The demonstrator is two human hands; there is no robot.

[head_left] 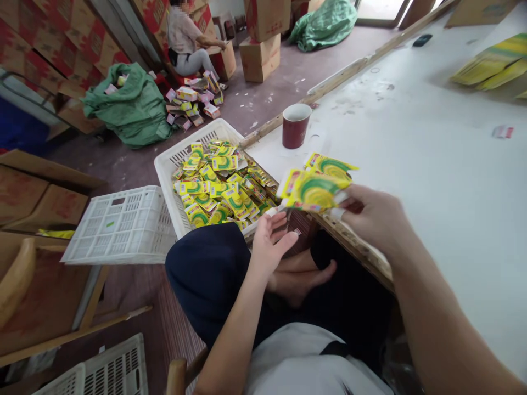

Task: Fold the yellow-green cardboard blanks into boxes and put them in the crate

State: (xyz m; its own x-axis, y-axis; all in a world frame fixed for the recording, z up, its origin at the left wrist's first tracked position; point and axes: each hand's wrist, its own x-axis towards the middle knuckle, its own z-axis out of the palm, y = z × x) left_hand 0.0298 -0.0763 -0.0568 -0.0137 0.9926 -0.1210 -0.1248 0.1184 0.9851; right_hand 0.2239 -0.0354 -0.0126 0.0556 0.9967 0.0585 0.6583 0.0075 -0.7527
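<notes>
My right hand is closed on the end of some yellow-and-green packets, held above the near edge of the white table. At least two packets show there, slightly blurred. My left hand holds nothing, its fingers apart and palm turned up, just below and left of those packets. To the left of it, a white plastic basket is heaped with many similar yellow packets.
A dark red cup stands near the table edge. Flat yellow sheets lie at the far right. An upturned white crate sits left of the basket. Beyond are a green sack, scattered small boxes and a seated person beside cartons.
</notes>
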